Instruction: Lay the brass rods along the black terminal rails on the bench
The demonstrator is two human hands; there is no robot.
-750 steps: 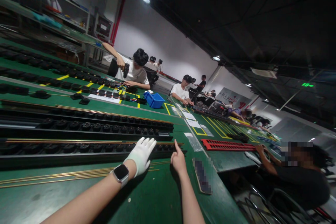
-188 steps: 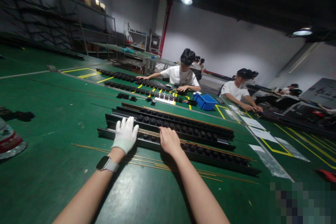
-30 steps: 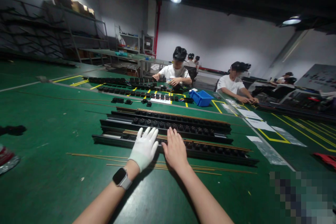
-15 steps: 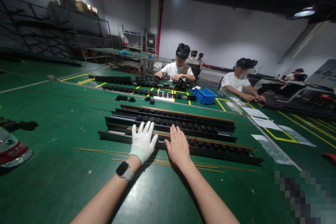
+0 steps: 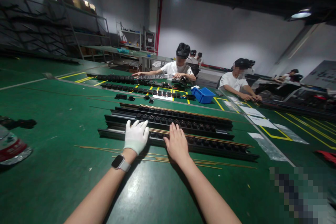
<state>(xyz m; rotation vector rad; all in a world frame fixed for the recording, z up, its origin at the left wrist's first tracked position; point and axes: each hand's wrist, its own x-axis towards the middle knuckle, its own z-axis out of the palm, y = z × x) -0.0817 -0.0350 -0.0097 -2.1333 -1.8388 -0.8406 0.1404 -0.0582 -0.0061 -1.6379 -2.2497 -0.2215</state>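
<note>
Our gloved left hand (image 5: 135,136) and bare right hand (image 5: 177,143) lie open, palms down, on the nearest black socket rail (image 5: 223,149) across the green bench (image 5: 65,122); uneven pressure, we judge, could dislodge its brass strip (image 5: 210,139).

Reaching straight ahead: white-gloved left hand (image 5: 135,135) is palm down, fingers close together and slightly curled; bare right hand (image 5: 177,143) just beside it, flat, fingers stretched forward.

At nine o'clock the bottle (image 5: 12,147) is cut off by the edge. At four o'clock a pixelated patch (image 5: 299,190) hides the table (image 5: 65,119). Fingertips of the left hand (image 5: 135,136) curl out of sight.
</note>
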